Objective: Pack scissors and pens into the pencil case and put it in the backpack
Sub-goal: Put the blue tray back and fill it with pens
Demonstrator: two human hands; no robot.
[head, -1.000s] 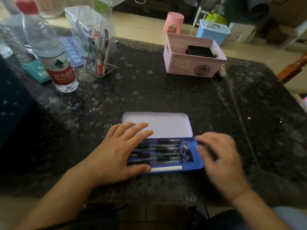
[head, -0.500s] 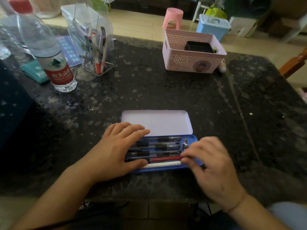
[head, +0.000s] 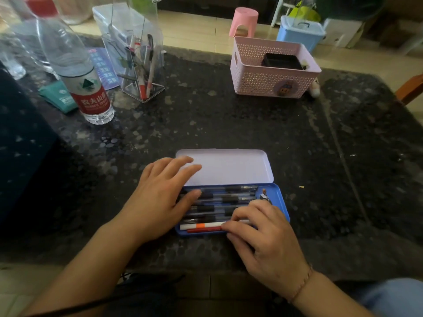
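Pens [head: 219, 199] fill the open pencil case [head: 280, 197] on the desk [head: 229, 124]. Left hand [head: 158, 202] lies flat and loose; right hand [head: 263, 236] pinches a red pen [head: 203, 229] that could stick up and block the lid [head: 229, 167].

Open blue pencil case [head: 280, 197] flat on table, pale lid back, pens [head: 229, 199] lying lengthwise inside

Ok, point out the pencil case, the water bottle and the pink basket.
pencil case [head: 280, 197]: head view, bare blue tray corner.
water bottle [head: 91, 97]: head view, red label.
pink basket [head: 258, 81]: head view, front wall.
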